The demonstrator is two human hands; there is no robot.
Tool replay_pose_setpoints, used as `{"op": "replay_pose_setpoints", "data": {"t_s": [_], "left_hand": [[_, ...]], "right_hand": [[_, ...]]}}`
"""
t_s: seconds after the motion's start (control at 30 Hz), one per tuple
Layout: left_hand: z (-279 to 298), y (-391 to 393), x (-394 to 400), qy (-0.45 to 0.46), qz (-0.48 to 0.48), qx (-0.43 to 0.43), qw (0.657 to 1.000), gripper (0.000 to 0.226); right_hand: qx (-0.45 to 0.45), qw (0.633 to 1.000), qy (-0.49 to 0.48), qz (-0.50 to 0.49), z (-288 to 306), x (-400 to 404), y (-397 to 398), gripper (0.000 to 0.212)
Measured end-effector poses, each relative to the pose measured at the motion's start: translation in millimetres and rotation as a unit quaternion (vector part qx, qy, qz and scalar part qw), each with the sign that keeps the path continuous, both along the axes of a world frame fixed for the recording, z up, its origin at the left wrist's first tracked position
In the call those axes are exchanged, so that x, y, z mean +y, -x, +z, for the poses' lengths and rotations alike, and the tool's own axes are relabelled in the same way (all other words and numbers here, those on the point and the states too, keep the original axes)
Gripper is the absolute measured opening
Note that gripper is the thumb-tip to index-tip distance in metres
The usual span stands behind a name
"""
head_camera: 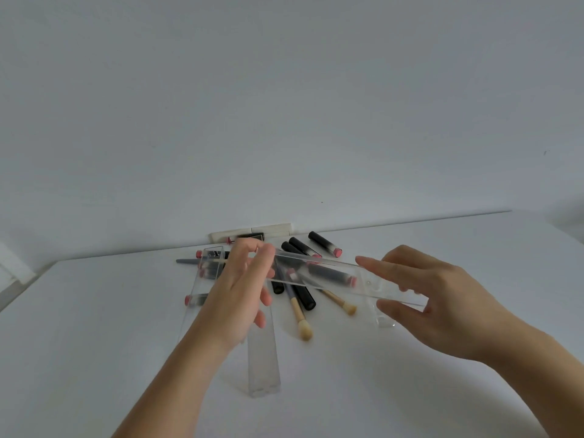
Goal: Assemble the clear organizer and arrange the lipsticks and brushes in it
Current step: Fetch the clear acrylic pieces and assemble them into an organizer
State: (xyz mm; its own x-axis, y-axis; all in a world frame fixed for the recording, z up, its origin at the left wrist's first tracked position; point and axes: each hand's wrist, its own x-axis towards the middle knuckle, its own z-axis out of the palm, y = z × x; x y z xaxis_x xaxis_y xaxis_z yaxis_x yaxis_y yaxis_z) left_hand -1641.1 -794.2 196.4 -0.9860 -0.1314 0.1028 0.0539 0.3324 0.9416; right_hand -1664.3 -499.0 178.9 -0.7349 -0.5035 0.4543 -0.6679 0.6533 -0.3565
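Observation:
A long clear acrylic panel (335, 276) hangs above the white table, slanting down to the right. My left hand (243, 279) grips its left end and my right hand (433, 289) grips its right end. Under it lies a heap of black lipsticks (324, 243) with pink ends and beige-tipped brushes (300, 317). A second clear strip (264, 365) lies flat on the table below my left hand. Another clear organizer piece (215, 257) lies at the left, partly hidden by my left hand and wrist.
The white table (410, 390) meets a plain white wall at the back. A cream-coloured block (252, 232) sits against the wall behind the heap. A small clear piece (384, 320) lies under my right hand.

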Motion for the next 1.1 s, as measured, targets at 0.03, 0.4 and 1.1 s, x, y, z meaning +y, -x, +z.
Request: {"op": "replay_pose_setpoints", "data": {"t_s": [0.03,0.4,1.1], "left_hand": [[0,0,1,-0.008,-0.004,-0.004,1.0,0.046],[3,13,-14,-0.118,0.151,-0.019,0.981,0.035],[7,10,-11,-0.221,0.145,-0.04,0.964,0.036]], "right_hand": [[0.005,1.0,-0.004,-0.001,0,-2,0,0.066],[0.062,0.969,0.116,-0.211,4,13,17,0.089],[-0.249,0.906,-0.035,-0.341,-13,-24,33,0.071]]}}
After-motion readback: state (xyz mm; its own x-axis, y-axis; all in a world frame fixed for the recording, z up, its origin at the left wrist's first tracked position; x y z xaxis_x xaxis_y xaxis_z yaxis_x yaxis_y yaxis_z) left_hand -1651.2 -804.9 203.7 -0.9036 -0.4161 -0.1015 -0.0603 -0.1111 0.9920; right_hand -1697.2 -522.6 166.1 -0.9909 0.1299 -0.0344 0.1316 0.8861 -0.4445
